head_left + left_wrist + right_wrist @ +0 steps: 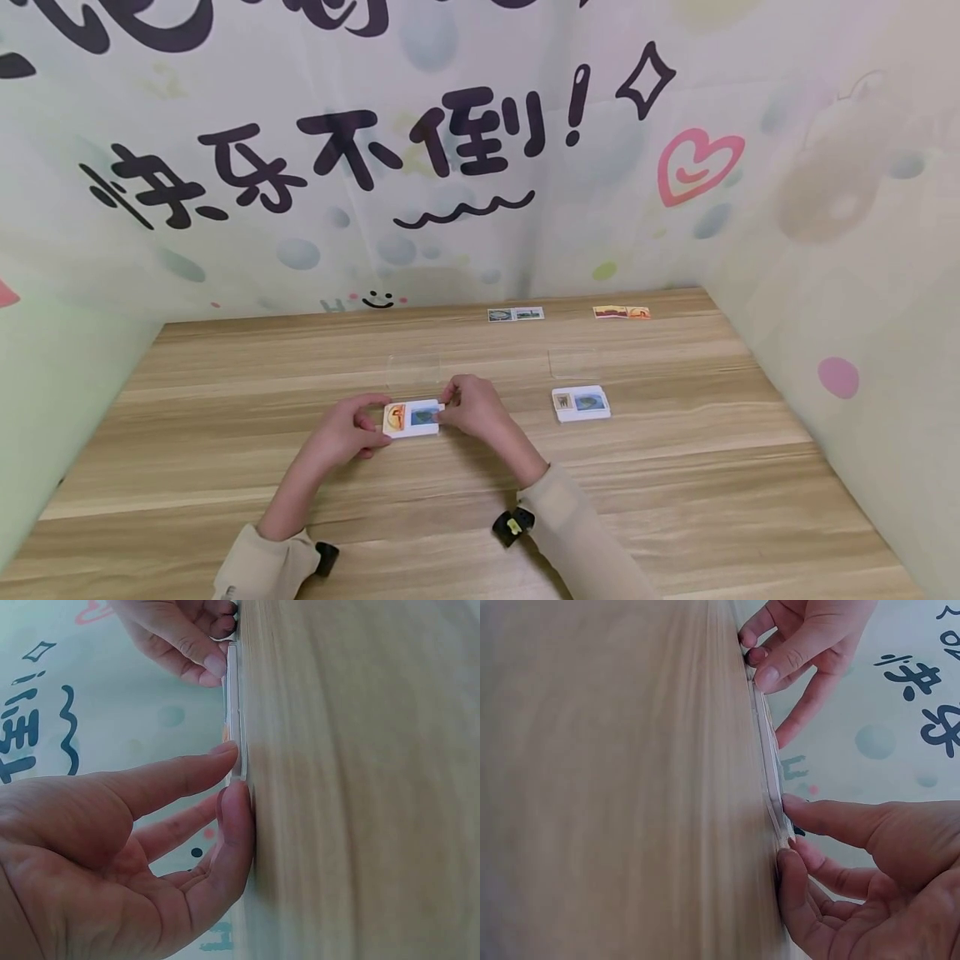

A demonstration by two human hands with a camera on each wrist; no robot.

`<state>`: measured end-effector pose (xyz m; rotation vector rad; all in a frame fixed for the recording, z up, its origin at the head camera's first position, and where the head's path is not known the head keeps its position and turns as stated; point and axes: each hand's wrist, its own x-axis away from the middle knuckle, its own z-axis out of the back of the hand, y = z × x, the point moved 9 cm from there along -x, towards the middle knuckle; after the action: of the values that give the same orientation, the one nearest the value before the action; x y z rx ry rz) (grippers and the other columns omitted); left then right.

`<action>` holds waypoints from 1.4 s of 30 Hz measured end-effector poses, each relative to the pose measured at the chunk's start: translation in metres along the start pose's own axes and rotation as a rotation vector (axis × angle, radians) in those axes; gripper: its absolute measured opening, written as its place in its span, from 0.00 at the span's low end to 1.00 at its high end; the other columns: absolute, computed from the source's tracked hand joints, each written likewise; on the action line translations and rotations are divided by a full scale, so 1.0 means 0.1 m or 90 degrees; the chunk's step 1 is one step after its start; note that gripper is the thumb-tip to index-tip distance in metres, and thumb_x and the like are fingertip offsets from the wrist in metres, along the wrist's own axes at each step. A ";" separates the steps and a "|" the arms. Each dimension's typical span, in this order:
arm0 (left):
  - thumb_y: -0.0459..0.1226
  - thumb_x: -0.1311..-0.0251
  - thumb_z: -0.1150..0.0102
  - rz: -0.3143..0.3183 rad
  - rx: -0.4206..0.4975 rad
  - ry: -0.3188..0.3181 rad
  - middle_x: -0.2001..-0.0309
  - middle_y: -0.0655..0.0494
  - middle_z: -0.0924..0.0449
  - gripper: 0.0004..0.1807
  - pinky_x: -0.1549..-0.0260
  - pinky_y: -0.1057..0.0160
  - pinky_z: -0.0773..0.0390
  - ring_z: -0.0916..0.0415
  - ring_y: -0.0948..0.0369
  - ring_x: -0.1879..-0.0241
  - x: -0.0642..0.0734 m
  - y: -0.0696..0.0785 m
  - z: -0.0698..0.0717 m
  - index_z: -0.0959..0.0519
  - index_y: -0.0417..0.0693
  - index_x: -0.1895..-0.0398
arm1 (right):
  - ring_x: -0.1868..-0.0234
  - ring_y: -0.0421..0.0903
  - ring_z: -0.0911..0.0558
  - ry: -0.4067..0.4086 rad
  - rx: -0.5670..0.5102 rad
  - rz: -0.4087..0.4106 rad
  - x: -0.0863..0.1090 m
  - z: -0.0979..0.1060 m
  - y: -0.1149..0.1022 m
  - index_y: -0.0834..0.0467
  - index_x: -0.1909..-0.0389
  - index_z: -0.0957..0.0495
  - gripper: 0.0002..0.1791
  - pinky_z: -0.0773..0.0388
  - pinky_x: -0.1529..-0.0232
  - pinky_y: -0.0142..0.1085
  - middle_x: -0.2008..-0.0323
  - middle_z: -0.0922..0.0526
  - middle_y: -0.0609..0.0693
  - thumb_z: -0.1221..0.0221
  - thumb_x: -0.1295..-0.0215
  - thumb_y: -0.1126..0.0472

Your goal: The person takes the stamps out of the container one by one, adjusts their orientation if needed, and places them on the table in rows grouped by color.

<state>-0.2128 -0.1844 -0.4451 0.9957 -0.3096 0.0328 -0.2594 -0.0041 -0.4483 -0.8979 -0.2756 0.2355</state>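
Observation:
In the head view a flat white case [401, 430] lies on the table, bearing an orange stamp [396, 417] at its left and a blue stamp [423, 415] at its right. My left hand [347, 429] holds the case's left end, index finger at the far corner and thumb at the near one. At the opposite end, my right hand [474, 406] pinches the right edge of the blue stamp; its fingertips partly cover that edge. Both wrist views show the case edge-on, low against the wood, between the two hands.
To the right lies a second white case [582, 414] with two stamps on it. Clear plastic sheets [414, 369] lie behind each case. Farther back are a green-grey stamp pair [515, 314] and a yellow-red stamp pair [622, 312], close to the printed backdrop [465, 258].

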 end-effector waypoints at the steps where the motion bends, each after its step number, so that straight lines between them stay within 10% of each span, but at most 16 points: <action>1: 0.25 0.42 0.27 -0.001 -0.001 0.000 0.73 0.50 0.26 0.32 0.78 0.66 0.23 0.28 0.60 0.79 0.00 0.00 0.00 0.26 0.29 0.33 | 0.72 0.42 0.28 -0.002 -0.003 0.001 0.00 0.00 0.00 0.63 0.65 0.18 0.10 0.32 0.71 0.30 0.74 0.22 0.48 0.25 0.41 0.68; 42: 0.25 0.44 0.27 0.002 -0.021 0.013 0.75 0.51 0.26 0.32 0.79 0.67 0.26 0.28 0.60 0.80 0.01 0.02 0.00 0.24 0.30 0.34 | 0.76 0.41 0.23 -0.059 -0.097 0.024 -0.03 0.04 0.03 0.67 0.56 0.17 0.06 0.29 0.75 0.27 0.73 0.19 0.52 0.37 0.32 0.74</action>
<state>-0.2117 -0.1838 -0.4434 0.9623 -0.2917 0.0402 -0.2633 -0.0005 -0.4489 -1.0457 -0.3666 0.2935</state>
